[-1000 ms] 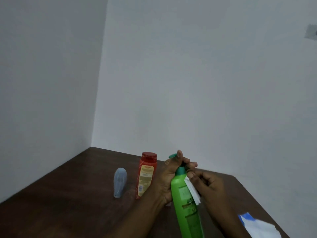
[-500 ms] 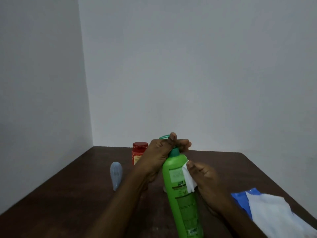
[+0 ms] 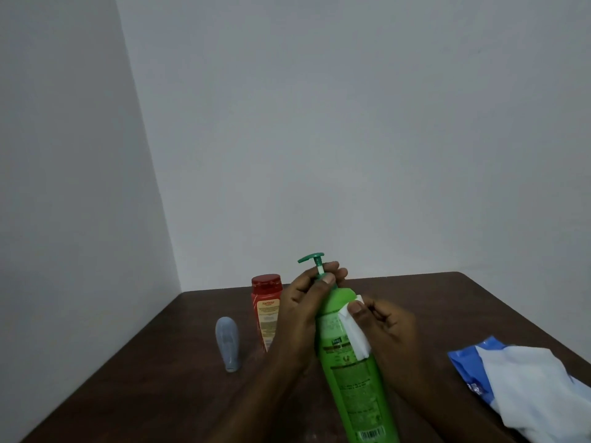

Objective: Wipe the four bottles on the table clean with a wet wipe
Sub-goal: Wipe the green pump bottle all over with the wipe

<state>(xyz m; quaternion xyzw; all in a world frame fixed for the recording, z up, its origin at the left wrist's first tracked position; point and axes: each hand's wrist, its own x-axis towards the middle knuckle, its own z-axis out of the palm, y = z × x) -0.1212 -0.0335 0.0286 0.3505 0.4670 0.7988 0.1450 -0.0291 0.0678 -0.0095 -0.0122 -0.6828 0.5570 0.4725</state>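
Observation:
A tall green pump bottle (image 3: 351, 378) stands at the front of the dark wooden table (image 3: 160, 378). My left hand (image 3: 307, 302) grips its neck just under the raised pump head. My right hand (image 3: 380, 324) presses a folded white wet wipe (image 3: 355, 330) against the bottle's upper right side. Behind my left hand stands a red bottle (image 3: 267, 308) with a red cap. To its left a small grey-blue bottle (image 3: 227, 343) stands on its cap. A fourth bottle is not visible.
A blue wet wipe pack (image 3: 470, 369) lies at the table's right edge, with loose white wipes (image 3: 537, 388) spread over it. White walls meet in a corner behind the table's far left end.
The pump head now stands free above my left hand, which sits lower on the neck. My right hand with the wipe stays at the bottle's shoulder. The camera view has shifted slightly.

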